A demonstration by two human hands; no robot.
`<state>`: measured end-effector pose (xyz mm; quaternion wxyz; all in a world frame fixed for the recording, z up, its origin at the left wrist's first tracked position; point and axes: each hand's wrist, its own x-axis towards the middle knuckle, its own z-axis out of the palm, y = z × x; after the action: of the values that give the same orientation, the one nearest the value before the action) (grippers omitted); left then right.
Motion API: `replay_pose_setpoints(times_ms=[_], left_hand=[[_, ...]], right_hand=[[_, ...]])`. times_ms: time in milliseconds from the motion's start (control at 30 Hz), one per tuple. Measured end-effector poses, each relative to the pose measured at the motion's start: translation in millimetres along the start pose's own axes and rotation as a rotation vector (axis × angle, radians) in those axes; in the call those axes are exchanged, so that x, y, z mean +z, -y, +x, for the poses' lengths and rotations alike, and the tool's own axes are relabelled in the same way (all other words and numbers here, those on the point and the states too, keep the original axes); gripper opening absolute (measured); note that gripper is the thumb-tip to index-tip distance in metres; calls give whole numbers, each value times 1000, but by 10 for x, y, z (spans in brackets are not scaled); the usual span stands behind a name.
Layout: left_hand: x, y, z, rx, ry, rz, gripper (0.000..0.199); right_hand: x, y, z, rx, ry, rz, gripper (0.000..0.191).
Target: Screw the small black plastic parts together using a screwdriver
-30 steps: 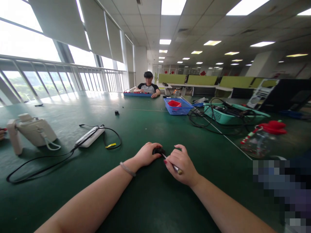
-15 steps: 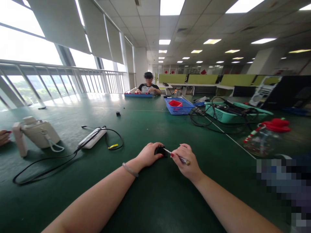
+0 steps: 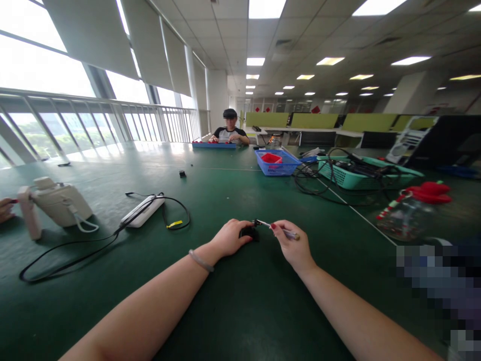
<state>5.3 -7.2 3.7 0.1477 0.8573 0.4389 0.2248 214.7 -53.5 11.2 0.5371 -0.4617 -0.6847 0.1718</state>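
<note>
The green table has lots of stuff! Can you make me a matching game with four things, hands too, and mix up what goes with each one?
Things:
1. Left hand
2. Slim tool
3. Blue basket
4. Clear jar

Places and states:
A. Has a red container inside
B. Held in the fingers of the right hand
C. Has a red top
D. Gripping a black object

Right pairs: 1-D, 2-B, 3-A, 4-C

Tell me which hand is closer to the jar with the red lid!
Right. The right hand, holding a thin tool, is left of the jar; the left hand, on a small black thing, is much farther left of it.
</note>
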Motion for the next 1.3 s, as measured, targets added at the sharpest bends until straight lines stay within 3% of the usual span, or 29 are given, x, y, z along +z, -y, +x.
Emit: replay_pose_setpoints(times_ms=[233, 367, 667, 767, 900, 1167, 1300], left_hand=[[-21, -42, -30, 12, -19, 6, 43], [-31, -47, -30, 8, -17, 10, 43], [-18, -7, -4, 6, 9, 14, 46], [-7, 13, -1, -37, 11, 20, 50], [-4, 21, 1, -53, 6, 12, 53], [-43, -37, -10, -6, 25, 2, 53], [-55, -56, -12, 9, 28, 23, 52]], right_hand=[[-11, 22, 3, 88, -94, -86, 34], [-17, 40, -27, 97, -9, -45, 38], [44, 96, -29, -16, 122, -223, 39], [38, 126, -55, -92, 84, -272, 38], [20, 150, -81, -153, 29, -262, 38], [64, 148, -68, -177, 140, -293, 34], [51, 197, -90, -289, 147, -228, 31]])
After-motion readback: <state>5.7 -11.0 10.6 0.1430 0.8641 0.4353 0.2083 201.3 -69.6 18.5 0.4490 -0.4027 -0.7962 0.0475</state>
